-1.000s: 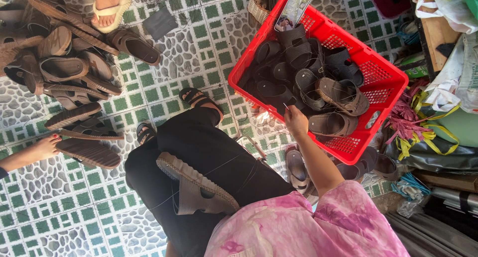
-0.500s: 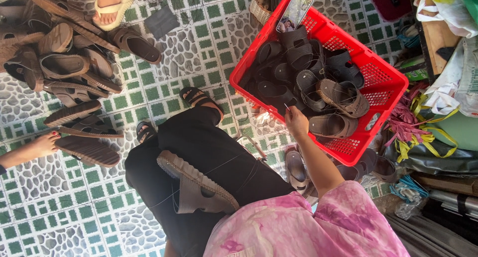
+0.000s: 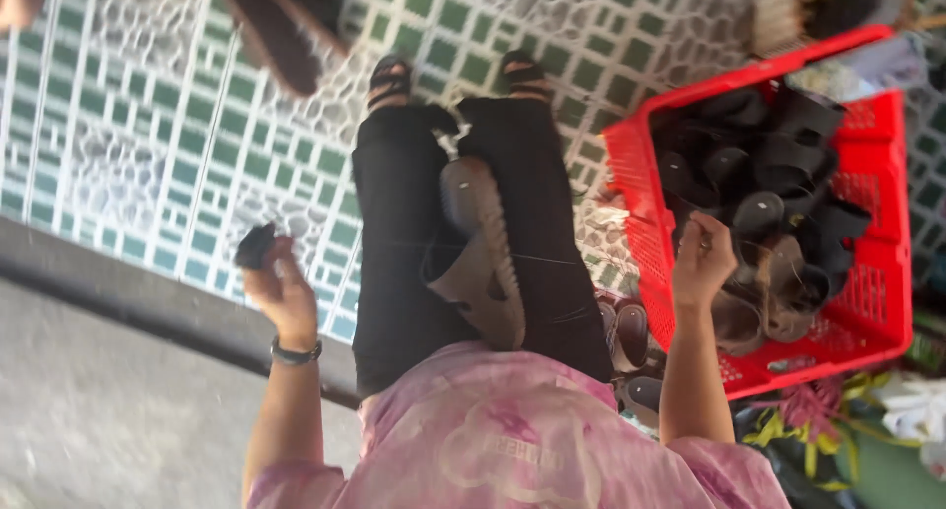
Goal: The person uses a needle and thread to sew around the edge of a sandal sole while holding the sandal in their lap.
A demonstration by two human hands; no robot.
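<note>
Red plastic basket point(image 3: 877, 302) of dark sandals now sits at three o'clock, since the view has swung left. Right hand point(image 3: 702, 263), fingers curled (on a thin thread?), hovers at its rim. Left hand point(image 3: 281, 287), newly in view at nine o'clock, pinches a small black piece point(image 3: 256, 245). A brown sandal point(image 3: 483, 258) rests on the lap.
</note>
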